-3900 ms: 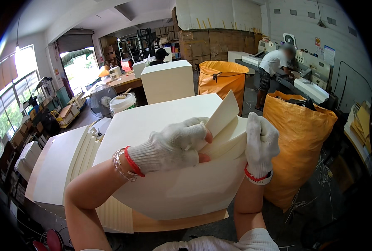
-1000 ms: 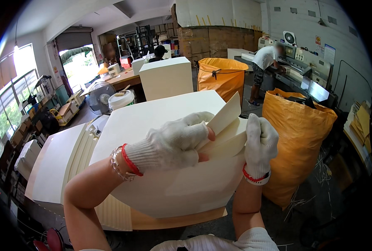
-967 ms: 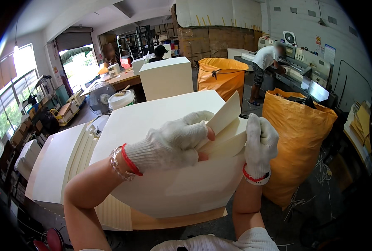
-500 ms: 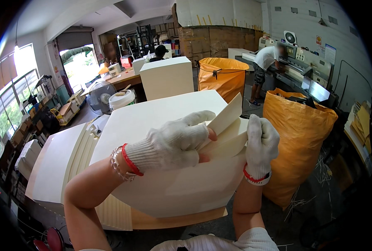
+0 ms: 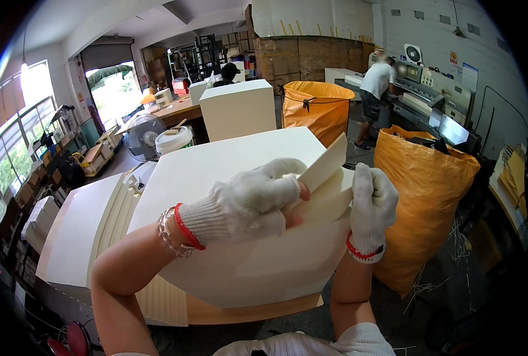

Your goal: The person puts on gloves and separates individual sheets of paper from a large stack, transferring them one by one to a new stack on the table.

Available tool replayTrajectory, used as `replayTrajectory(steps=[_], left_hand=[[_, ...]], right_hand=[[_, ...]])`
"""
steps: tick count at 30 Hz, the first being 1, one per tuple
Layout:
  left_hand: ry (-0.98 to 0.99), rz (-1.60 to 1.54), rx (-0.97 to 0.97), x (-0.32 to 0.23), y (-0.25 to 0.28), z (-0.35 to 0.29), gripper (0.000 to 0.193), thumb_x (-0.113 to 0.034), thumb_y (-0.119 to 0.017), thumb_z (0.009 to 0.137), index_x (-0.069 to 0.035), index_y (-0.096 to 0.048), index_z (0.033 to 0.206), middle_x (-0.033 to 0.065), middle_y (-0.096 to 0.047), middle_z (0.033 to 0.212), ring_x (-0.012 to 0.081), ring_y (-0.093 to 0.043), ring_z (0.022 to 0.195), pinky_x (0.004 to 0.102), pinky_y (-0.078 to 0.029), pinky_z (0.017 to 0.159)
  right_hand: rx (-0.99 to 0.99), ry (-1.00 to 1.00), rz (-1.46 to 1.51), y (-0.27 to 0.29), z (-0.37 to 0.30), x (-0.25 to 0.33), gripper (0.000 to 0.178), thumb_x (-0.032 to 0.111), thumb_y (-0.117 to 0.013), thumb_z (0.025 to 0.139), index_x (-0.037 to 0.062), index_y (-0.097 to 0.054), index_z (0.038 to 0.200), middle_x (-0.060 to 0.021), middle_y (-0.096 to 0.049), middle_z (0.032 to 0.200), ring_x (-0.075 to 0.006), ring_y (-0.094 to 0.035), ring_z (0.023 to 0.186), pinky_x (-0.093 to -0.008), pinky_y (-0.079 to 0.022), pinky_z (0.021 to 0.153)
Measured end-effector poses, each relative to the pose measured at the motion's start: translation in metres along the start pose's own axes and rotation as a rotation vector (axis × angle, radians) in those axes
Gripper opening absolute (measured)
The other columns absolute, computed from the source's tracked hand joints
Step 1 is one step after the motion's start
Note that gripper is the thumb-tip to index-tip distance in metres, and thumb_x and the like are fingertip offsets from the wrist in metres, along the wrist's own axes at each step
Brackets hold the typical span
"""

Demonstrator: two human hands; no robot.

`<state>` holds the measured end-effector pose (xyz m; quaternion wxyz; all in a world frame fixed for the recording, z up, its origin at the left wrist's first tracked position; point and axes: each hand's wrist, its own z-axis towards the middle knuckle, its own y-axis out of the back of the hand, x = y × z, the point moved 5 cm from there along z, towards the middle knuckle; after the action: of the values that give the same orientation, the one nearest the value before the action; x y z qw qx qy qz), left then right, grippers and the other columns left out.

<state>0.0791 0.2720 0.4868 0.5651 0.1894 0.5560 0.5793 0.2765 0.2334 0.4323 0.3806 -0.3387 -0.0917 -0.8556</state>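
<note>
A large stack of cream-white paper sheets [image 5: 210, 154] spreads in front of me. My left hand [image 5: 246, 199], in a white knit glove with bare fingertips, lies over the stack. Its fingers are bent around the raised corner of some sheets [image 5: 328, 159], which stand up in a folded-back flap. Below that flap more sheets [image 5: 326, 202] curl upward between my hands. My right hand [image 5: 372, 202], also gloved, is closed in a fist at the right edge of the curled sheets. Its fingertips are hidden, so what lies inside them is mostly covered.
Another paper stack [image 5: 77, 228] with stepped edges lies at left on the wooden table [image 5: 252, 312]. Orange sacks [image 5: 421, 207] stand to the right, paper strips on the floor beside. A tall white stack [image 5: 240, 113], a bucket [image 5: 174, 140] and a fan [image 5: 145, 136] stand beyond. A person works at a machine [image 5: 439, 95].
My hands and the raised sheets have shifted very slightly right. The left fingertips are a little blurred by motion. The person at the machine has straightened up somewhat.
</note>
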Motion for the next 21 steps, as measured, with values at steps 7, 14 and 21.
replayTrajectory(steps=[7,14,21], left_hand=[[-0.112,0.07,-0.153,0.009,-0.004,-0.001,0.042,0.007,-0.075,0.073,-0.005,-0.066,0.111,0.0187,-0.051,0.14,0.0292,-0.065,0.106,0.0318,-0.054,0.082],[-0.088,0.054,0.044,-0.004,0.0,0.001,0.047,0.014,-0.059,0.075,-0.004,-0.065,0.118,0.0181,-0.052,0.14,0.026,-0.066,0.104,0.0306,-0.054,0.082],[0.017,0.04,-0.11,-0.001,-0.001,-0.004,0.041,0.017,-0.061,0.073,-0.002,-0.067,0.109,0.02,-0.052,0.139,0.0264,-0.065,0.11,0.0292,-0.054,0.086]], right_hand=[[-0.005,-0.034,0.065,0.001,-0.001,-0.002,0.027,0.011,-0.061,0.095,-0.0044,-0.061,0.073,-0.0066,-0.057,0.062,-0.01,-0.05,0.055,-0.0295,-0.04,0.051],[0.008,0.003,0.048,-0.001,-0.001,0.002,0.025,0.01,-0.061,0.094,-0.0047,-0.062,0.074,-0.006,-0.058,0.063,-0.0089,-0.05,0.056,-0.0278,-0.041,0.052],[0.007,-0.017,0.084,0.001,-0.002,0.001,0.026,0.011,-0.061,0.095,-0.0044,-0.062,0.075,-0.0052,-0.057,0.063,-0.0074,-0.05,0.055,-0.026,-0.04,0.051]])
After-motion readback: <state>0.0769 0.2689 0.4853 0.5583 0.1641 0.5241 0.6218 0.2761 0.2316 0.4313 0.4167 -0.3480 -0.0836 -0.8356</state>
